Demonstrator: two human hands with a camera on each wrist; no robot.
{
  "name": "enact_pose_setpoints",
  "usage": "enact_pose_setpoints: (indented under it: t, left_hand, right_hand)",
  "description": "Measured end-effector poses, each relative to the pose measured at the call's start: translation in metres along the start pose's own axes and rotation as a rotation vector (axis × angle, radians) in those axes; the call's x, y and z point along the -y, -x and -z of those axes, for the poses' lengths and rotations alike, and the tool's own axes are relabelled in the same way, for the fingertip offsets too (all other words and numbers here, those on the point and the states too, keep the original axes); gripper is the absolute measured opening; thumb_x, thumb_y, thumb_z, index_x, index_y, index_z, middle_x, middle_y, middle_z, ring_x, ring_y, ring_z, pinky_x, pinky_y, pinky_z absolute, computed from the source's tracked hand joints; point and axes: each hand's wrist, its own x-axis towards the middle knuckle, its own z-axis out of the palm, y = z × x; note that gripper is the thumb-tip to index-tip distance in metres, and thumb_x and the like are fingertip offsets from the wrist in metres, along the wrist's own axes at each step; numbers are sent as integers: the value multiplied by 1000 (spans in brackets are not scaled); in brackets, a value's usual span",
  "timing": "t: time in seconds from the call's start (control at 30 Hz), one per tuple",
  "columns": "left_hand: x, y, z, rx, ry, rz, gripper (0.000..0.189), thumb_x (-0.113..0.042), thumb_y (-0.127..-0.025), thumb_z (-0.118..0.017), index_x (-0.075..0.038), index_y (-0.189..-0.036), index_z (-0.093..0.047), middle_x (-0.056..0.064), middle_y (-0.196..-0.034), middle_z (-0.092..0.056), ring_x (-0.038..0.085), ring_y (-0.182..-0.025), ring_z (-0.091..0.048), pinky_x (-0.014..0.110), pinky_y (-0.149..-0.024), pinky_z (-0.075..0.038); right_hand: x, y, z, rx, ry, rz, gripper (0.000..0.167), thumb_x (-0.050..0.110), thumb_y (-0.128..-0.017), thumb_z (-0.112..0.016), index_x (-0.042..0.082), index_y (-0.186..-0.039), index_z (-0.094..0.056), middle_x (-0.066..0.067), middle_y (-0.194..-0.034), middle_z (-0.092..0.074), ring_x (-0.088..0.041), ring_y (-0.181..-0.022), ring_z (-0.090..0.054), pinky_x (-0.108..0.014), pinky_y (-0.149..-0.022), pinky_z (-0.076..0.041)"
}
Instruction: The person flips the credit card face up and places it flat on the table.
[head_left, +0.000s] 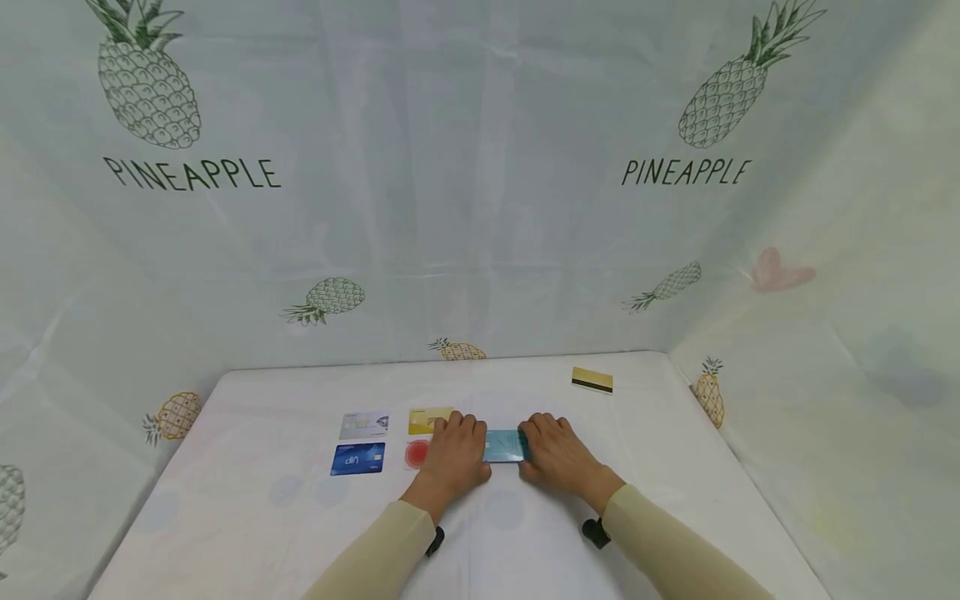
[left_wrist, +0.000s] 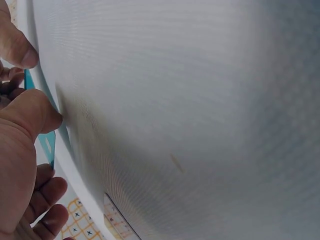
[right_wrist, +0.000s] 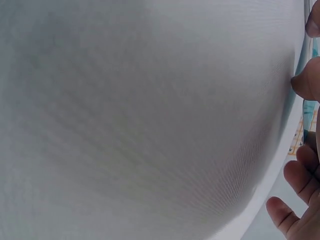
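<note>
A teal card lies low over the table between my two hands, its middle showing in the head view. My left hand pinches its left end, thumb in front and fingers behind. On its right end my right hand has the same pinch. In the left wrist view, strips of the teal card show beside the thumb. Partly covered by my left hand are a yellow card and a card with a red circle.
Left of these are a silver card and a blue VIP card. A gold card with a dark stripe lies at the back right of the white table. Pineapple-print cloth hangs behind and at the sides.
</note>
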Motion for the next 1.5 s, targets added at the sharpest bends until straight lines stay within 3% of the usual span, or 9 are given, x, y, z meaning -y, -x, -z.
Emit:
enact_pose_setpoints:
  t: [0.3,0.57,0.77,0.97,1.23,1.5]
  left_hand:
    - [-5,5,3,38,14,-26,53,-39,-95,-73,-10,-138,-60,6,-129,-63,26,-119,-51,47,-104,-45]
    - [-20,22,0,9,-21,-143,53,-45,-98,-69,-10,-137,-63,4,-136,-62,25,-130,-55,44,-111,-47]
    - [-32,29,0,101,11,-157,69,-57,-102,-61,-10,-151,-55,5,-157,-53,24,-147,-47,46,-122,-39]
    - [-35,33,2,178,58,-139,76,-61,-103,-56,-7,-157,-49,9,-165,-46,26,-154,-41,47,-125,-35]
    - [-31,28,2,213,96,-143,83,-65,-102,-54,-5,-159,-45,12,-167,-41,28,-157,-36,47,-127,-32]
    - [-24,14,2,224,87,-141,90,-69,-101,-53,-4,-161,-39,13,-170,-36,28,-159,-33,47,-128,-29]
  right_hand:
    - [-5,-3,-4,41,-65,-69,50,35,-89,-78,4,-124,-62,-7,-112,-62,-22,-99,-55,-41,-84,-47]
    - [1,-1,-4,18,-67,-83,43,27,-91,-76,5,-126,-65,-7,-116,-65,-24,-102,-58,-43,-86,-50]
    - [15,8,2,0,-38,-42,40,25,-94,-74,4,-128,-66,-8,-125,-68,-27,-115,-63,-47,-96,-53]
    - [31,16,7,61,-13,-9,47,29,-100,-68,3,-138,-65,-10,-139,-67,-29,-129,-63,-56,-109,-49]
    - [34,13,2,176,-23,-71,52,35,-107,-57,3,-148,-58,-10,-152,-59,-30,-141,-55,-59,-117,-41]
    - [27,-1,2,201,-52,-97,55,37,-108,-55,1,-150,-55,-12,-155,-56,-32,-145,-52,-62,-118,-39]
